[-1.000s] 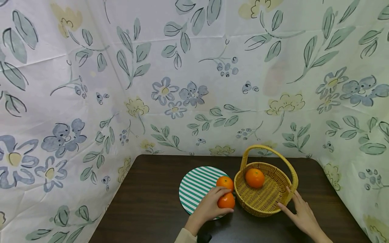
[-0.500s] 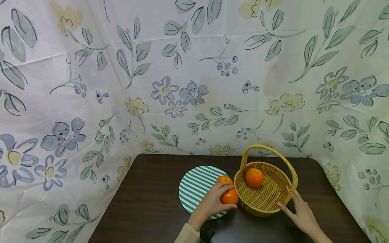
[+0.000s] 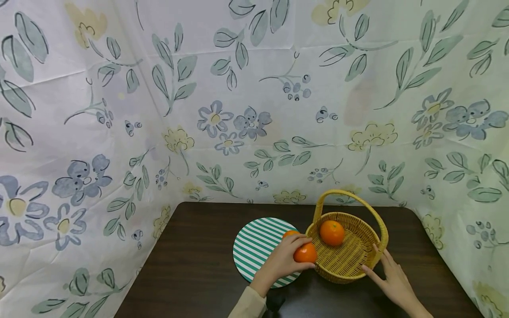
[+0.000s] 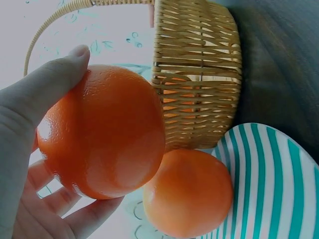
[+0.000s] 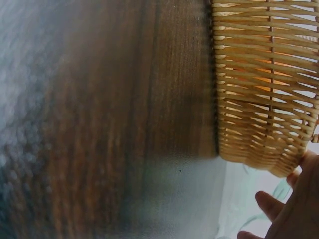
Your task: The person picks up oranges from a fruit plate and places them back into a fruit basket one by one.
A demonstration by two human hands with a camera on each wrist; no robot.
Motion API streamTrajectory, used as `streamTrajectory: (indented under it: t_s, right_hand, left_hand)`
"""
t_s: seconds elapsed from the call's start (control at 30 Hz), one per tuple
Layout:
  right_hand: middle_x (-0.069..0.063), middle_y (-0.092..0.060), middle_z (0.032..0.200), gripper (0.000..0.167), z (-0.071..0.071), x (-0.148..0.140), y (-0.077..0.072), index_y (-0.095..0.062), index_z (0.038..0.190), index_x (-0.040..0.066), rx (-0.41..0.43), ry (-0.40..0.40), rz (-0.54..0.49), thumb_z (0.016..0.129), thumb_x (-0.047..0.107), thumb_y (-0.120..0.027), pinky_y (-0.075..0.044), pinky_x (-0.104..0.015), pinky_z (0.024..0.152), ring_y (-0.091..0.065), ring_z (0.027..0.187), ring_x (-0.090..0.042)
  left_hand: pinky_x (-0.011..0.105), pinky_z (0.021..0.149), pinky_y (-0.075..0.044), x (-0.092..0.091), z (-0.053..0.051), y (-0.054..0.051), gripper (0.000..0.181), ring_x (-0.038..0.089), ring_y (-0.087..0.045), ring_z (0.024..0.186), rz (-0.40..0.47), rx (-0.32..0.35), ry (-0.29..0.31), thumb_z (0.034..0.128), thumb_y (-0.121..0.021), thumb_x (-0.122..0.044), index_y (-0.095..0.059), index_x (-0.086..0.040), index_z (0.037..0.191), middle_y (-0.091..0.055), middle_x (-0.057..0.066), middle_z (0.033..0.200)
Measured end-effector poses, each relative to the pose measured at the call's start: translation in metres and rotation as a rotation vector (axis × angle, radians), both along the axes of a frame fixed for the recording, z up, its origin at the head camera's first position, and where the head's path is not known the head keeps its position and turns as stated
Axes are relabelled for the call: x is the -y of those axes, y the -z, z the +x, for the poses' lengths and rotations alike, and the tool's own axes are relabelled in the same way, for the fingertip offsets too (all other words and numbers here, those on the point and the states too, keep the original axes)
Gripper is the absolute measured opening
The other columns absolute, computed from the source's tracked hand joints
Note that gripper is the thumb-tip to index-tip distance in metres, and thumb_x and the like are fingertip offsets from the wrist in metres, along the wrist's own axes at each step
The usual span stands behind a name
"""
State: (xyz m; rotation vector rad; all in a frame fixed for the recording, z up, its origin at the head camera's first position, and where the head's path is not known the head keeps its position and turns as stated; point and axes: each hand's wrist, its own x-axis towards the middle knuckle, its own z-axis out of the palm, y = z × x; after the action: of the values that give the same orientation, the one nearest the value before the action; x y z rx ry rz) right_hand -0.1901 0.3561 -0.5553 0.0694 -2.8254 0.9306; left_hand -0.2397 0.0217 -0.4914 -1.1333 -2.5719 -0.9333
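In my left hand (image 3: 281, 261) I grip an orange (image 3: 305, 253), with thumb and fingers curled round it. It is raised beside the left rim of a wicker basket (image 3: 338, 274), and the left wrist view shows it up close. A second orange (image 4: 188, 193) sits on the plate with green and white stripes (image 3: 254, 247), partly hidden behind my left hand in the head view. Another orange (image 3: 332, 232) lies inside the basket. My right hand (image 3: 395, 280) touches the right side of the basket near the handle's base, its fingers spread and fairly straight.
The basket's tall arched handle (image 3: 354, 193) rises over its opening. All of this stands on a dark wooden table (image 3: 191, 260). A floral cloth (image 3: 238, 176) hangs behind and at both sides. A dark object (image 3: 274, 302) shows below my left wrist.
My left hand has carried its orange up and right, from the plate to the basket's left rim. The right hand, the basket and the orange in it stay about where they were.
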Motion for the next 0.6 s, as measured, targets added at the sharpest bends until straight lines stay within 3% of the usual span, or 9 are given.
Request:
streamTrajectory:
  t_s: [0.37,0.6]
  right_hand:
    - [-0.027,-0.003,0.151,0.080,0.000,-0.001,0.000,-0.009,0.151,0.013,0.001,0.003,0.000,0.091,0.041,-0.056,-0.007,-0.078,0.091,-0.020,0.123,-0.061]
    - [-0.028,-0.003,0.151,0.080,0.000,0.000,-0.002,-0.009,0.151,0.014,0.027,0.006,-0.004,0.091,0.043,-0.054,-0.008,-0.078,0.090,-0.019,0.123,-0.061]
  left_hand:
    - [0.026,0.087,-0.049,-0.011,-0.010,-0.004,0.063,0.013,-0.047,0.119,-0.022,-0.024,-0.002,0.0779,-0.066,-0.053,-0.047,-0.032,0.134,-0.046,-0.007,0.134]
    - [0.026,0.088,-0.049,-0.020,-0.015,-0.006,0.063,0.012,-0.048,0.118,-0.023,-0.025,-0.004,0.0784,-0.067,-0.052,-0.047,-0.031,0.134,-0.048,-0.004,0.133]
